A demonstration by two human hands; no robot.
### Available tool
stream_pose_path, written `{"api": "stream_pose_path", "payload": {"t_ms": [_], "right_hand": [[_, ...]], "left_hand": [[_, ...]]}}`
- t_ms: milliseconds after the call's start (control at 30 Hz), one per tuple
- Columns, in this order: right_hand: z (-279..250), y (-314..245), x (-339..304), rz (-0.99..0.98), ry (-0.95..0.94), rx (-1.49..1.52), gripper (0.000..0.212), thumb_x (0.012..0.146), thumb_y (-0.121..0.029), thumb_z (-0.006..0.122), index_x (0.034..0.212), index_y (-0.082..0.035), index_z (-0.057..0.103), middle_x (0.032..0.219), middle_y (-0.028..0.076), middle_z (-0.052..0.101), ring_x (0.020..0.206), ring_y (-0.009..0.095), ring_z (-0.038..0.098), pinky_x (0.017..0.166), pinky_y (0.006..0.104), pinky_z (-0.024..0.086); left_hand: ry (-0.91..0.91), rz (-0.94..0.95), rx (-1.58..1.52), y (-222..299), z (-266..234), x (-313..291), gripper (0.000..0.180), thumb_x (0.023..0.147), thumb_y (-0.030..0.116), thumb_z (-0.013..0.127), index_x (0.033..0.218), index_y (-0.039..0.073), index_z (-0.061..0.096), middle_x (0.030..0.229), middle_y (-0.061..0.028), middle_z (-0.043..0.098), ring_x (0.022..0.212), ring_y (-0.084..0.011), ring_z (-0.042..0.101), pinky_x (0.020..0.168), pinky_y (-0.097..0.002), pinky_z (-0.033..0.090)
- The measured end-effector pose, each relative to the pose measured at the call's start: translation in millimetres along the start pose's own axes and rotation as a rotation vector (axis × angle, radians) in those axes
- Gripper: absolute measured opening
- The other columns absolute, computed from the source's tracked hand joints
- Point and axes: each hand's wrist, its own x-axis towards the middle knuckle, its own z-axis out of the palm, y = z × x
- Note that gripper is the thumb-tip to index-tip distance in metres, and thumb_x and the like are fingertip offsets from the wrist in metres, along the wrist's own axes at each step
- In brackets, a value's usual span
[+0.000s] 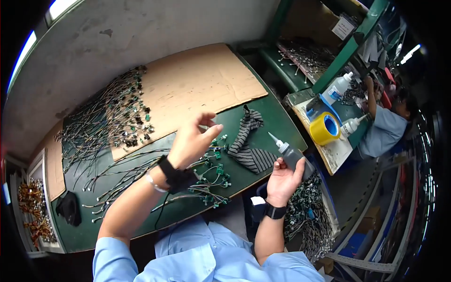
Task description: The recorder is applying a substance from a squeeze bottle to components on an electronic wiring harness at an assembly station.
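My right hand (285, 182) is wrapped round a dark grey squeeze bottle (294, 157), whose pale pointed nozzle tilts up and to the left. Over the middle of the table, my left hand (191, 139) is raised with fingers loosely bent, a gap between thumb and fingers, and nothing visible in it. Below and beside it lie wire harnesses (219, 170) with small green circuit boards at their right ends. A grey-and-black striped cloth (253, 157) rests on the green table (176, 212) between my two hands.
A large bundle of wire harnesses (110, 110) lies at the far left, partly on a cardboard sheet (202, 77). More wires (307, 225) fill a container by my right arm. A yellow tape roll (324, 128) and white bottles (339, 87) stand right, near another person (387, 129). A black cloth (69, 208) lies left.
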Motion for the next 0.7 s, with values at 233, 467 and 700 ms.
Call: {"api": "stream_pose_path", "payload": {"t_ms": [233,467,700], "right_hand": [[-14.1,-12.5,-19.3,0.017,0.04,-0.007,0.043,0.089,-0.039,0.055,0.118,-0.008,0.049,0.095,0.005,0.058,0.071,0.014,0.054,0.063,0.0246,0.045],[-36.8,-27.0,-9.4,-0.011,0.013,0.091,0.045,0.088,-0.04,0.056,0.119,-0.009,0.048,0.101,0.006,0.057,0.072,0.016,0.054,0.064,0.026,0.044],[-9.9,-35.1,-16.4,0.004,-0.174,0.211,0.049,0.085,-0.041,0.061,0.12,-0.01,0.047,0.102,0.007,0.057,0.072,0.018,0.054,0.063,0.0266,0.045]], "left_hand": [[-0.176,0.672,0.993,-20.7,83.3,95.6,0.04,0.075,0.013,0.065,0.114,0.003,0.059,0.113,-0.0155,0.059,0.092,-0.0256,0.061,0.079,-0.0339,0.05],[-0.293,-0.235,-0.142,-14.1,80.1,101.9,0.025,0.084,0.016,0.06,0.106,0.005,0.062,0.106,-0.0088,0.064,0.094,-0.0209,0.061,0.089,-0.034,0.046],[-0.438,-0.394,-1.01,-12.7,70.4,41.1,0.031,0.092,0.019,0.047,0.117,0.001,0.053,0.11,-0.01,0.063,0.098,-0.0198,0.061,0.09,-0.0345,0.046]]}}
